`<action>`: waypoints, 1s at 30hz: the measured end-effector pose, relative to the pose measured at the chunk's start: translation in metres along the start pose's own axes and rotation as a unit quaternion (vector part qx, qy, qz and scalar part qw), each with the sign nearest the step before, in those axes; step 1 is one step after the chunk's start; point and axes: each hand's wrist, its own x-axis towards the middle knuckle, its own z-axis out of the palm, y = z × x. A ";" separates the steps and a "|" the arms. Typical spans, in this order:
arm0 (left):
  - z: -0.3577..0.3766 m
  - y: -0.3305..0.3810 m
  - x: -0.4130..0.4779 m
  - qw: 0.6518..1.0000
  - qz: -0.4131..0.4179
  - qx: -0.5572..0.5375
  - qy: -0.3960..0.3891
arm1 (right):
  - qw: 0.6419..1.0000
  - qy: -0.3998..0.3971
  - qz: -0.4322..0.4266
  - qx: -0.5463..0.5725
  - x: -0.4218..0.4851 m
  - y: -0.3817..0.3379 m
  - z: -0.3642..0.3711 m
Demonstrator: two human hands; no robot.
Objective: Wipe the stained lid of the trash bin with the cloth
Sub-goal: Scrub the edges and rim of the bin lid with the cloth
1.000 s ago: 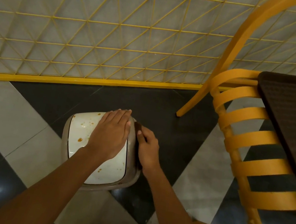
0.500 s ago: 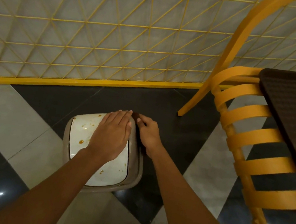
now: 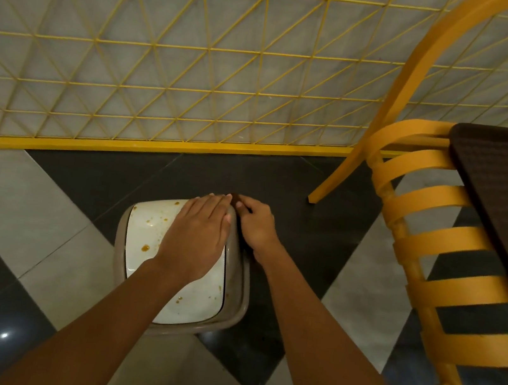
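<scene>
Now the left hand [image 3: 197,236] lies flat on the stained white lid [image 3: 146,235], fingers straight, bracing the floor bin [image 3: 239,289]. The right hand [image 3: 257,226] pinches a dark cloth [image 3: 238,201] at the far right rim: soft, limp stuff, best bunched; the lid looks smooth and light.

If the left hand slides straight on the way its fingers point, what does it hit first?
Likely the bin's grey rim, just past the left hand fingertips, then the dark cloth pinched in the right hand; depth there is unclear.
</scene>
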 end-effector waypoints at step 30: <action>-0.002 0.000 -0.001 0.999 -0.008 -0.012 -0.029 | 0.998 -0.017 -0.053 -0.007 -0.015 0.004 -0.014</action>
